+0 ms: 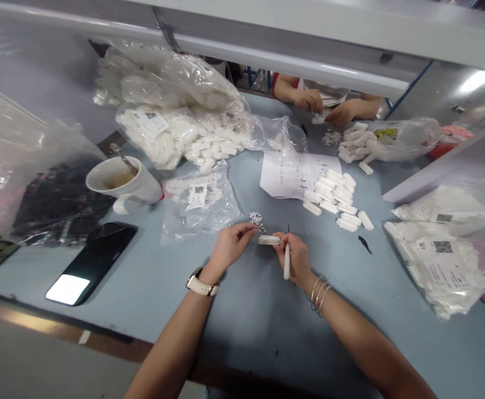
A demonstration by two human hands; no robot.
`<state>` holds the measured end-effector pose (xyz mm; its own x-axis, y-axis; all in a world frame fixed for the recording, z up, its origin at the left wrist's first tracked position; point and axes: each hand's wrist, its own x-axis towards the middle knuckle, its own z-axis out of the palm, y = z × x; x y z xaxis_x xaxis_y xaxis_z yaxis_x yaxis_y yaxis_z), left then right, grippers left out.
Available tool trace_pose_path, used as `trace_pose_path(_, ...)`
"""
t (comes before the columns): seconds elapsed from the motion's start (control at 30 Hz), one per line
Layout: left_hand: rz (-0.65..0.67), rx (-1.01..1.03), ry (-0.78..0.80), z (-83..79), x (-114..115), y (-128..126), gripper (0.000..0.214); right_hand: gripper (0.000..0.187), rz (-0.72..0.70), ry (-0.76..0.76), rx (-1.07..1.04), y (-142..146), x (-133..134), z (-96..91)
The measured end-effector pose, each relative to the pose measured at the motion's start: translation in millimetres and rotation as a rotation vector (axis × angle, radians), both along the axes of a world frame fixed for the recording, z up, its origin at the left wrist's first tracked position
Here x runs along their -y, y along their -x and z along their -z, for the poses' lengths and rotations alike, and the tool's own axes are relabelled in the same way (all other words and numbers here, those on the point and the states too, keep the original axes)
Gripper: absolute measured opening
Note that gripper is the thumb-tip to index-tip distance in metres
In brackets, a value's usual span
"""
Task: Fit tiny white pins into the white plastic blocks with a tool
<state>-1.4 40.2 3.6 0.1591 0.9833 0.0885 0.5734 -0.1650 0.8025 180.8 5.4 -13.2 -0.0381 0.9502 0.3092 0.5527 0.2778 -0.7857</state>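
Note:
My left hand (231, 246) and my right hand (294, 256) together pinch a small white plastic connector block (269, 240) just above the blue table (151, 277). The right hand also grips a thin white-handled tool (286, 265) with a dark tip pointing away from me. A little heap of tiny white parts (256, 219) lies just beyond the left fingers. A watch sits on the left wrist, bangles on the right.
White blocks (336, 199) lie on a printed sheet (292, 174). Bags of white parts (176, 119) are stacked at the back and at the right (442, 260). A mug (122, 185) and a phone (91, 263) stand left. Another person's hands (325, 108) work across the table.

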Motion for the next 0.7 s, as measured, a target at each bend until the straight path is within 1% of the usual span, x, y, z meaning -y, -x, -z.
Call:
trace_pose_path(0.07,-0.046,-0.083,-0.088,3.5,-1.5,1.8,0.021,0.016,-0.008,-0.007,0.004,-0.1,0.1,0.1)
trace_pose_path(0.13,-0.054,-0.173,-0.157,6.5,-1.9,0.2,0.019,0.016,-0.016,-0.012,0.009,-0.3,0.3,0.2)
trace_pose_path(0.23,-0.039,-0.292,-0.191,8.9,-1.5,-5.9,0.017,0.016,-0.014,-0.001,0.016,-0.1,0.5,0.9)
trace_pose_path(0.33,-0.046,-0.36,-0.193,9.2,-2.1,-10.8,0.015,0.017,-0.005,0.015,0.015,0.4,0.4,1.7)
trace_pose_path(0.4,-0.033,-0.362,-0.19,9.0,-3.0,-11.9,0.013,0.017,-0.006,0.021,0.011,0.5,0.2,1.9)
trace_pose_path(0.5,0.004,-0.315,-0.173,8.6,-4.2,-11.1,0.011,0.018,-0.011,0.031,0.004,0.3,-0.1,2.0)
trace_pose_path(0.57,0.005,-0.28,-0.149,7.8,-4.4,-9.6,0.01,0.018,-0.01,0.031,-0.001,0.0,-0.1,1.9)
trace_pose_path(0.63,-0.017,-0.232,-0.11,5.6,-4.1,-7.3,0.01,0.018,-0.006,0.026,-0.007,-0.2,0.1,1.6)
trace_pose_path(0.7,-0.024,-0.139,-0.041,1.6,-3.3,-4.2,0.009,0.017,-0.004,0.02,-0.011,-0.4,0.3,1.1)
